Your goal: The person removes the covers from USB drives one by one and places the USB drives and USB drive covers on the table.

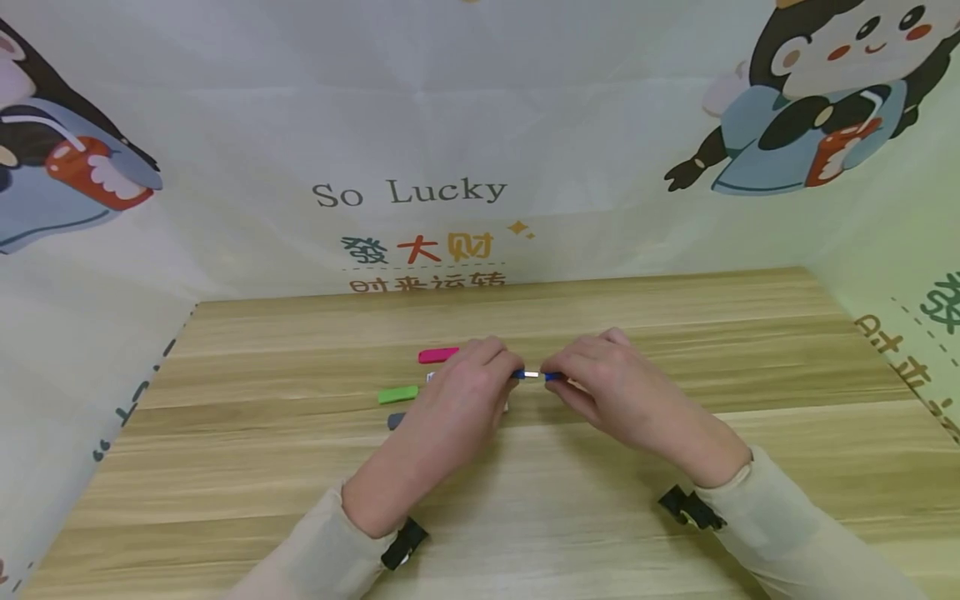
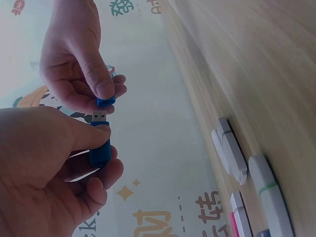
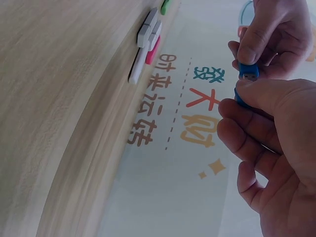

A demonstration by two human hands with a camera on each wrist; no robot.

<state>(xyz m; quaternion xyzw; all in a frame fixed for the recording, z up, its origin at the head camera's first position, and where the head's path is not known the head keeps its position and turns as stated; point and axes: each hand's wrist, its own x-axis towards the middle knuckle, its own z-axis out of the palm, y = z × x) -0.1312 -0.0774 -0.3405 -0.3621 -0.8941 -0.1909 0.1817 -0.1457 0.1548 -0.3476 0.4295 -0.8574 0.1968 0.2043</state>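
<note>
A blue USB stick (image 2: 100, 145) is pinched between the thumb and fingers of my left hand (image 1: 468, 387), its metal plug bare. My right hand (image 1: 618, 387) pinches the small blue cap (image 2: 105, 101) just off the plug's end; in the head view a short stretch of silver plug (image 1: 531, 375) shows between the two blue parts. Both hands are raised above the wooden table. In the right wrist view, my right thumb and fingers cover most of the cap.
Several other sticks lie on the table by my left hand: a pink one (image 1: 438, 355), a green one (image 1: 398, 394) and a dark grey one (image 1: 395, 421), partly hidden by the hand and forearm. A printed cloth (image 1: 600, 225) hangs behind the wooden table (image 1: 285, 467).
</note>
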